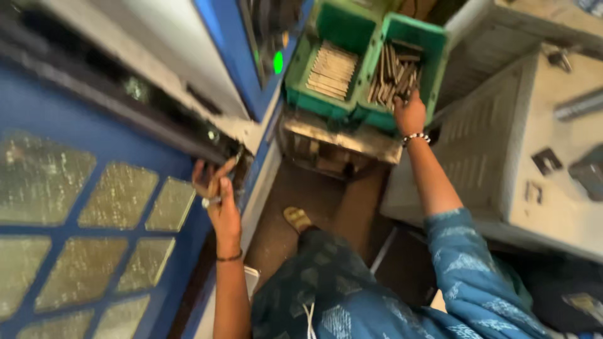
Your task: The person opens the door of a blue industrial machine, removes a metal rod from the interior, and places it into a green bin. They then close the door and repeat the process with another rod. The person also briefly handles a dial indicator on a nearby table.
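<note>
Metal bars (394,75) lie jumbled in the right green bin (433,53) at the top of the frame. The right hand (409,114) reaches in, fingers on them; its grip is hidden. The left hand (217,191), left of middle, pinches a small metal piece (211,201) beside the blue machine door (81,207).

1. The machine door (94,207) is showing deep blue, with a grid of yellowish, speckled window panes (119,194);
2. two crates (364,63) are showing bright green, holding grey-brown metal bars (394,78);
3. the sleeve (471,263) is showing blue with a pale leafy print;
4. a black-and-white beaded bracelet (416,138) is circling the wrist.
</note>
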